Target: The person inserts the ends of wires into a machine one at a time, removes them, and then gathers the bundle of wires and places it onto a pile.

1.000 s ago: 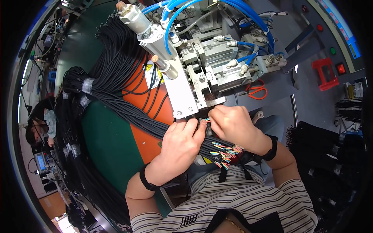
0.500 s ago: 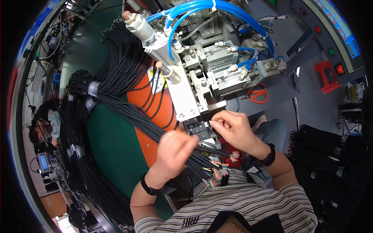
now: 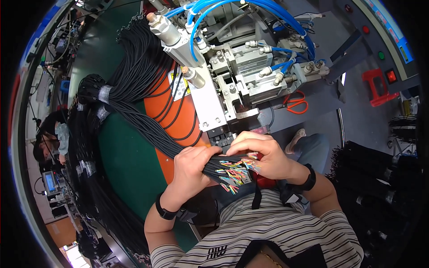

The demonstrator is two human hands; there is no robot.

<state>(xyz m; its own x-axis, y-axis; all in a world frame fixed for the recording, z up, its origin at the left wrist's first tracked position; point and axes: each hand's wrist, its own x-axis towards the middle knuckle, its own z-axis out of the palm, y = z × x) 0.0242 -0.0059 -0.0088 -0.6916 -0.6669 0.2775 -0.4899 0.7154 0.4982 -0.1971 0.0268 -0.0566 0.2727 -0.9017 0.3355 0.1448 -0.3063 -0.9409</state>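
A thick bundle of black cables point(image 3: 149, 131) runs from the upper left toward me. Its near ends are stripped to thin coloured wires point(image 3: 234, 173). My left hand point(image 3: 191, 166) is closed round the bundle just behind these ends, thumb on top. From the right, my right hand point(image 3: 263, 154) reaches over the wire ends with bent fingers closed on the cables; its fingertips are close to the left thumb. A small black fixture point(image 3: 220, 137) of the pneumatic machine point(image 3: 232, 85) sits just beyond both hands.
Blue air hoses point(image 3: 268, 10) arch over the machine. Red-handled scissors point(image 3: 296, 102) lie to its right. An orange panel point(image 3: 170, 117) and a green table top point(image 3: 127, 156) extend leftward. More black cable bundles point(image 3: 364, 178) are at the right. A person point(image 3: 49, 138) is at far left.
My left hand has moved down onto the cable bundle and closed on it. My right hand has moved down and slightly left, from the fixture to the wire ends.
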